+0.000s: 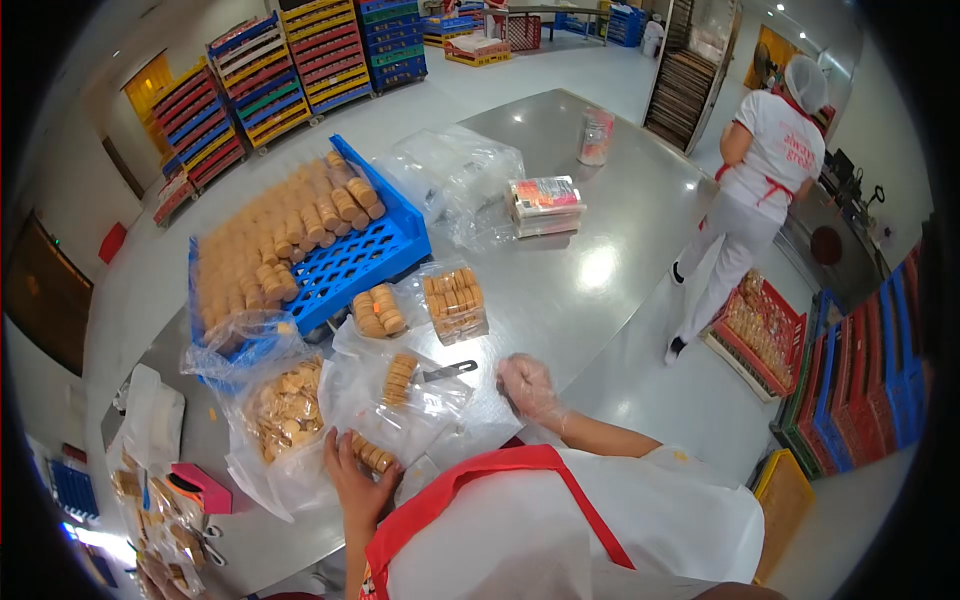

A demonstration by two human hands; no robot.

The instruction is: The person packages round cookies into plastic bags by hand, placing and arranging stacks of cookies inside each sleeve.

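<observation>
My left hand is bare and curls around a short row of round biscuits at the table's near side. In a clear plastic glove, my right hand rests closed on the table; whatever it may hold is hidden. Between the hands, another biscuit row lies on clear plastic bags, beside a dark-handled knife. Left of my left hand, an open bag holds flat, broken biscuit pieces. Just beyond are a packed bag of biscuits and a smaller biscuit bundle.
A blue crate of stacked biscuits stands at the left. Wrapped packs, loose plastic and a jar sit farther back. A co-worker stands right, near a red crate. Another person's hand shows lower left.
</observation>
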